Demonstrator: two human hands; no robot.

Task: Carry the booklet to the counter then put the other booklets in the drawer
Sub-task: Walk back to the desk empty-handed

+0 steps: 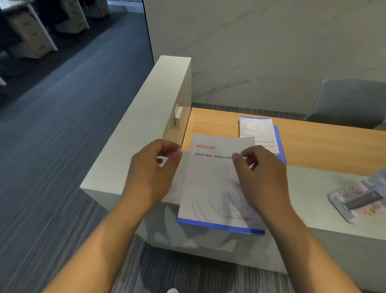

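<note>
Grey chair (353, 102), clear acrylic stand (366, 196)

Right hand (260, 178) hides booklet (210, 187) title's end.

The booklet (217, 182) lying on the counter (318, 196) carries a red Chinese logo at its top left corner, above a dark line reading roughly 固定资产管理一站式解决方案, while the print on the desk's booklets (260, 136) is unreadable.

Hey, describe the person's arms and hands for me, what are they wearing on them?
Nothing shows on them. The left hand and right hand are bare, with no gloves, rings, watch or bracelets visible. Both forearms are uncovered as far as the picture's lower edge, so no sleeve shows.
</note>
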